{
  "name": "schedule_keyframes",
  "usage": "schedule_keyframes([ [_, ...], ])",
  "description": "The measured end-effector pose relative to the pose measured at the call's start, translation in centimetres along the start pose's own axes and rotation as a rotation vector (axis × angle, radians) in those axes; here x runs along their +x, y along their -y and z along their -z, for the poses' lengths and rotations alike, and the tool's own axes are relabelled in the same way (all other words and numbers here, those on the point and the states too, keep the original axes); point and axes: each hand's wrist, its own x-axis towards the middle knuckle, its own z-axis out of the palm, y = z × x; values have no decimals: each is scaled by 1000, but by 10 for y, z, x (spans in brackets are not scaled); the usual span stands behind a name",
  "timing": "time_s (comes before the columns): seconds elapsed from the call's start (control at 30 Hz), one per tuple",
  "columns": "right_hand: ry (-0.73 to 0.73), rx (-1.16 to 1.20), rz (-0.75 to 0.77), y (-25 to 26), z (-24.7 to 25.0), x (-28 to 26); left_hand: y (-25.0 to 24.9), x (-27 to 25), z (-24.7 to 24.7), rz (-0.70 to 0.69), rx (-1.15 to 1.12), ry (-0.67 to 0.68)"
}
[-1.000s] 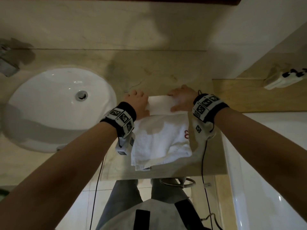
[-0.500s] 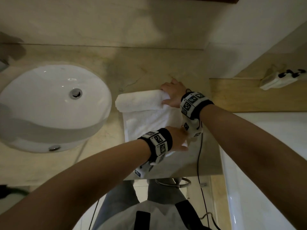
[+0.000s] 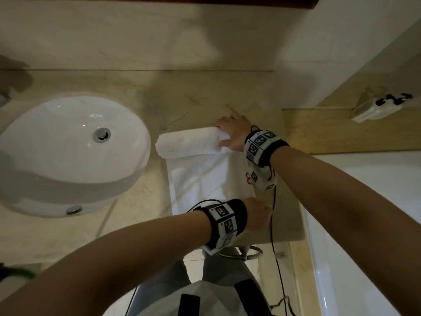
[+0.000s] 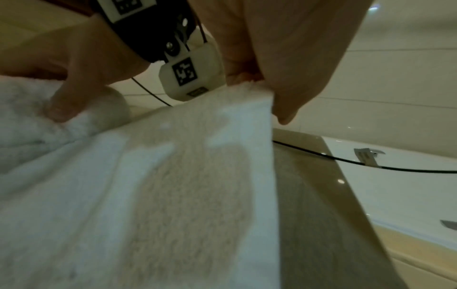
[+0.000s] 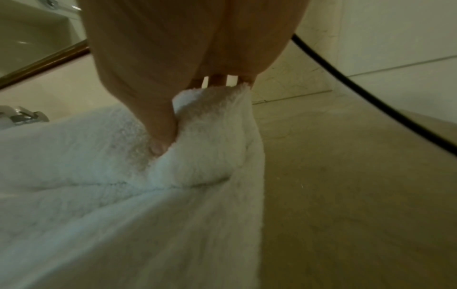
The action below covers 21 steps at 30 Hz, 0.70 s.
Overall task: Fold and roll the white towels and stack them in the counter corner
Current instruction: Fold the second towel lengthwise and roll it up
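A white towel (image 3: 205,181) lies on the beige counter (image 3: 205,94) right of the sink, its far end rolled into a thick roll (image 3: 189,142). My right hand (image 3: 232,133) grips the roll's right end; in the right wrist view the thumb (image 5: 160,127) digs into the roll (image 5: 210,140) and the fingers wrap behind it. My left hand (image 3: 257,213) is at the towel's near right corner and pinches its edge, as the left wrist view shows at the fingers (image 4: 284,93) on the flat towel (image 4: 173,176). No other towels are in view.
A white oval sink (image 3: 68,156) fills the counter's left side, with a faucet (image 5: 22,115) beyond it. A white bathtub (image 3: 364,224) borders the counter on the right. A white fitting (image 3: 376,108) sits on the tiled ledge. Black sensor cables (image 3: 273,224) hang off the counter edge.
My left hand left the roll's left end and came down to the towel's near right corner. The right hand stays on the roll's right end.
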Motion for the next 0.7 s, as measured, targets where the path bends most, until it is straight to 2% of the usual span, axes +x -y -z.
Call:
schedule_keyframes([
  [0.1, -18, 24, -12, 0, -2, -2, 2, -9, -3, -3, -74, -44],
  [0.2, -27, 25, -24, 0, -3, -3, 10, -5, -11, 87, -114, -108],
  [0.27, -21, 16, -33, 1, -3, -3, 15, 1, -18, 133, -42, -68],
  [0.37, -18, 20, -40, 1, -5, -3, 11, 4, -22, 43, 149, 9],
  [0.5, -29, 31, -38, -2, -7, -4, 1, -5, -23, -203, 437, 32],
  [0.57, -62, 32, -31, -3, -10, -6, 8, -7, -26, -243, 461, -4],
  [0.63, -82, 36, -27, -3, -14, -6, 17, -13, -24, -215, 427, -46],
  [0.7, -110, 21, -9, -4, -16, -8, 22, -17, -23, -251, 382, -40],
])
